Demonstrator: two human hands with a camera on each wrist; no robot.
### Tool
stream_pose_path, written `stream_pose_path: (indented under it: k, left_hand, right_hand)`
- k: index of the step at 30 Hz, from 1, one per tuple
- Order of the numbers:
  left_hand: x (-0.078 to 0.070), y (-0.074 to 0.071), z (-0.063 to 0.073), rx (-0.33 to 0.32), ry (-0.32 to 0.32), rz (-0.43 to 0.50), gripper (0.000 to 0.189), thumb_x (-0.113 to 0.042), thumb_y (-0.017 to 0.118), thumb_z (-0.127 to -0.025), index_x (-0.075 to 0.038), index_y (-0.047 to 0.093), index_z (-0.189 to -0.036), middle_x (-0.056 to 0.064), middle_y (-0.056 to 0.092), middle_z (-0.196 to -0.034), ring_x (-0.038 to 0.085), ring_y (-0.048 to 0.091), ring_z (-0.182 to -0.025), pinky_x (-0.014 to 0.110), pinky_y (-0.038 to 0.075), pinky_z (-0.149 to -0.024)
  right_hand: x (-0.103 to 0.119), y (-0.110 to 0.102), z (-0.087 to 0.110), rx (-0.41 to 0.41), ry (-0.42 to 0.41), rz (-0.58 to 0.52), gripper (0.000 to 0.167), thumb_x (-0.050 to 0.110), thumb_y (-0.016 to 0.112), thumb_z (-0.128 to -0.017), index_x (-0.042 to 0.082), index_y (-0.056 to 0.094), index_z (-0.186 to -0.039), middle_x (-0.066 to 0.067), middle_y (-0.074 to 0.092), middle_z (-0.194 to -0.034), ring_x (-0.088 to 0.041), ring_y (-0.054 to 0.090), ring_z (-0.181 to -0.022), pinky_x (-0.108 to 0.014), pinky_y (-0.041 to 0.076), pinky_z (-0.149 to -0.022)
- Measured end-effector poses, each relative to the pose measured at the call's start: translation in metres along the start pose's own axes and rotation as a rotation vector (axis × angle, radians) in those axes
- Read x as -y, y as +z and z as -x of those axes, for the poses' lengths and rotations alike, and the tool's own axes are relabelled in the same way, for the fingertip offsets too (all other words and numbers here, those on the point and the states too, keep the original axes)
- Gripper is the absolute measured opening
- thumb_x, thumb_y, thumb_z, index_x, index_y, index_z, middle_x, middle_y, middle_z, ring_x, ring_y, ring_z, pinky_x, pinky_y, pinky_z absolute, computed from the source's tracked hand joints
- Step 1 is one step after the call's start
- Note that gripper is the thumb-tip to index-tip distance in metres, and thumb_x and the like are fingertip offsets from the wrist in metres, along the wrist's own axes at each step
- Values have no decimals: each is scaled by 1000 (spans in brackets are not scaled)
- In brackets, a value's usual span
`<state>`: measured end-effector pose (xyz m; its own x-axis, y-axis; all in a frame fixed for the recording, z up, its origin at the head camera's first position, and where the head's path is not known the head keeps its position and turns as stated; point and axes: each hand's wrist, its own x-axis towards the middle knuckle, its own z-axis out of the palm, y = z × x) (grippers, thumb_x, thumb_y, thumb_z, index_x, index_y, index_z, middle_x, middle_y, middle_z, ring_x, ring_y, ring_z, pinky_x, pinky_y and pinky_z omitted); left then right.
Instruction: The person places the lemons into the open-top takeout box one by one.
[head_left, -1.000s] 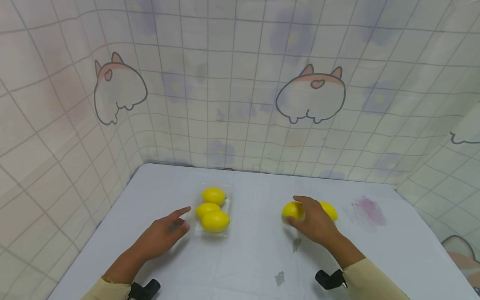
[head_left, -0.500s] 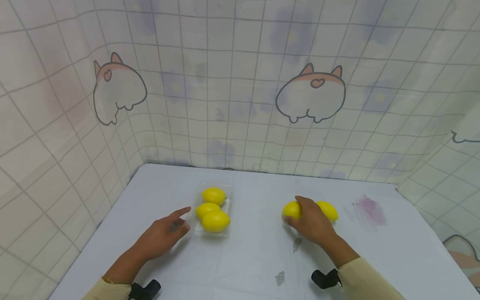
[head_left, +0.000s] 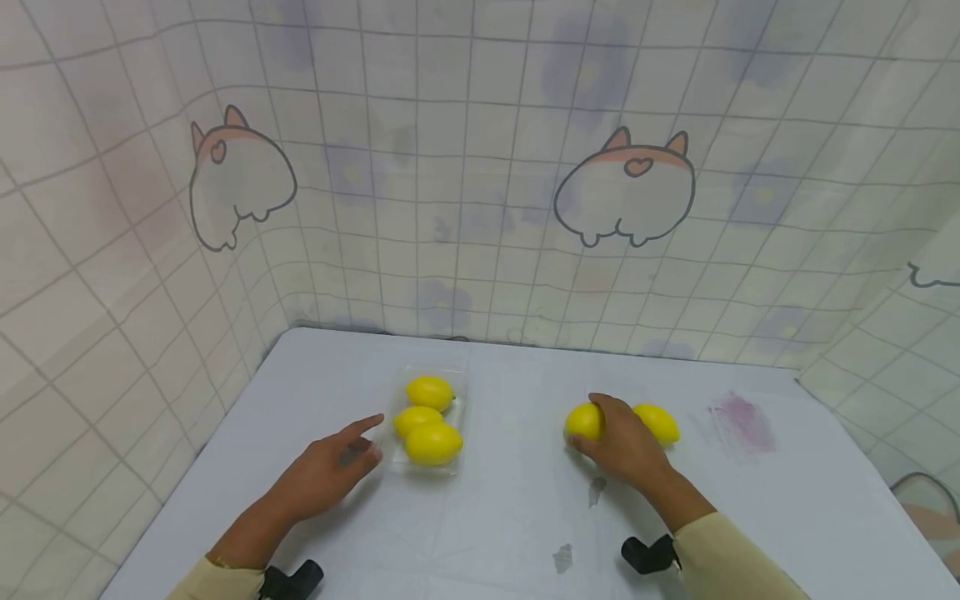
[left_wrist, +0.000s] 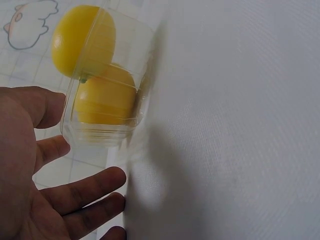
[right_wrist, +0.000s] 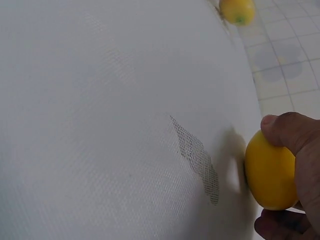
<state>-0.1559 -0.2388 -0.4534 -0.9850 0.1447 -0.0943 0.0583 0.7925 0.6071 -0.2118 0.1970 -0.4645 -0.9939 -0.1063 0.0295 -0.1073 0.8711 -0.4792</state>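
My right hand (head_left: 628, 446) grips a yellow lemon (head_left: 583, 422) on the right part of the table, thumb on one side and fingers on the other. In the right wrist view this lemon (right_wrist: 270, 172) sits at the tabletop, between thumb and fingertips. Another lemon (head_left: 657, 424) lies just right of that hand, partly covered by it. A clear plastic box (head_left: 456, 414) left of centre holds three lemons, one (head_left: 433, 443) at its near end. Beside the box's left edge my left hand (head_left: 321, 477) is held with fingers loosely spread, holding nothing; from the left wrist view, its thumb is very close to the box wall.
The table (head_left: 510, 517) has a white cloth with small grey patches (head_left: 563, 558) near the front and a pinkish stain (head_left: 742, 422) at the right. A tile-patterned curtain (head_left: 487, 183) with cartoon corgis encloses the back and sides. Black devices (head_left: 649, 555) are strapped at both wrists.
My right hand has moved slightly and its fingers have settled around the lemon, which stays in almost the same spot. The left hand and the box have not visibly moved.
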Motion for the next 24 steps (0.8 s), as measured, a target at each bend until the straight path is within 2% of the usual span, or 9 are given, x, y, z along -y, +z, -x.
stream_pose_path:
  k: [5, 12, 19, 24]
  left_hand:
    - [0, 0, 1, 6, 4, 7, 59, -50, 59, -102, -31, 44, -156, 5, 67, -130, 33, 58, -123, 62, 46, -98]
    - [1, 1, -1, -3, -5, -1, 58, -48, 61, -102, -32, 45, -156, 5, 67, -129, 28, 62, -116, 59, 48, -97]
    - [0, 0, -2, -5, -18, 3, 58, -47, 61, -102, -32, 44, -156, 5, 67, -130, 31, 60, -120, 60, 47, -98]
    - [2, 2, -2, -2, -37, 6, 58, -48, 61, -102, -34, 45, -155, 3, 67, -129, 28, 61, -116, 60, 48, -97]
  right_hand:
    - [3, -2, -1, 7, -22, -17, 79, 37, 81, -88, 5, 45, -151, -21, 49, -149, -40, 50, -131, -58, 42, -107]
    - [13, -4, -6, 28, -54, -109, 81, 37, 84, -86, 11, 46, -152, -13, 51, -149, -30, 59, -116, -47, 52, -96]
    - [27, -6, -8, 48, -68, -173, 82, 39, 87, -83, 16, 48, -152, -10, 49, -151, -30, 61, -116, -45, 54, -94]
    - [35, -6, -10, 60, -89, -204, 83, 41, 87, -82, 19, 48, -152, -7, 50, -150, -28, 61, -116, -42, 55, -93]
